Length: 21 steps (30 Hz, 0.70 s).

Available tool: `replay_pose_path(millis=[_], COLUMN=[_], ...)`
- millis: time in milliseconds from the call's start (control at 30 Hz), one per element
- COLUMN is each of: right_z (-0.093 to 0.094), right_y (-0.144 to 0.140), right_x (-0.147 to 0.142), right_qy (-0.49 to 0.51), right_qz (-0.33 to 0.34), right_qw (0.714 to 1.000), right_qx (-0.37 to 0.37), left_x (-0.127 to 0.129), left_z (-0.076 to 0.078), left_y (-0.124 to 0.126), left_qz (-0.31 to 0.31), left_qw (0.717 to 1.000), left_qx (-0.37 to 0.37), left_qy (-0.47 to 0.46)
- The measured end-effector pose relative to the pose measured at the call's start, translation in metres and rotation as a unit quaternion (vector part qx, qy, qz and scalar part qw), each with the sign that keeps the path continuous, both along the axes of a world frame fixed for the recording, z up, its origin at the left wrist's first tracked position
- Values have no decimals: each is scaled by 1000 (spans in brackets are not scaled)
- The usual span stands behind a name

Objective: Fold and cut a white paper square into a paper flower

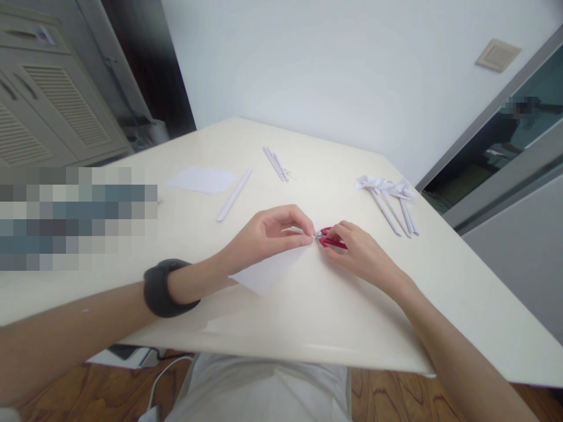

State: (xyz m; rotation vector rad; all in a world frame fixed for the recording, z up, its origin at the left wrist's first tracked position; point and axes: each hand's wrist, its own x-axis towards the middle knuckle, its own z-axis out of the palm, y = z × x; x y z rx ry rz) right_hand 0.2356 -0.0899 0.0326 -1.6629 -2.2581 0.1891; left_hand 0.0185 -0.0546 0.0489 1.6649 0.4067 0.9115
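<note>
In front of me, my left hand (281,231) pinches the tip of a white sheet of paper (266,272) between thumb and fingers. Most of that sheet hangs below the hand, over the table. My right hand (354,246) is closed around the handles of small red-handled scissors (336,240). Their metal end points left and meets the paper right at my left fingertips. How far the blades are apart is too small to tell. A dark band circles my left wrist.
Beyond my hands on the white table (308,328) lie a rolled paper tube (235,196), flat paper sheets (202,180) and several thin paper rolls (275,164). At the right rests a paper piece with several tube legs (389,199). A white wall (299,70) borders the far edge.
</note>
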Motion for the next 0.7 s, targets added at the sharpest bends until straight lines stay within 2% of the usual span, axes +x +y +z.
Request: replay_pose_path(millis=[100, 267, 367, 500, 600, 700], right_z=[0, -7, -8, -7, -4, 1], right_y=[2, 4, 5, 7, 6, 3], right_x=[3, 5, 8, 11, 9, 3], right_qy=[35, 28, -9, -54, 11, 155], right_qz=[9, 11, -14, -43, -70, -59], right_qw=[999, 999, 1000, 998, 997, 985], right_qx=[-9, -11, 17, -3, -6, -54], left_x=[0, 1, 1, 1, 1, 1], left_z=[0, -2, -3, -4, -5, -4], left_y=[0, 0, 1, 3, 4, 3], left_qz=[10, 19, 25, 26, 26, 29], left_qw=[1000, 1000, 999, 999, 999, 999], left_qx=[-1, -20, -40, -47, -39, -30], left_qy=[-3, 0, 2, 8, 7, -1])
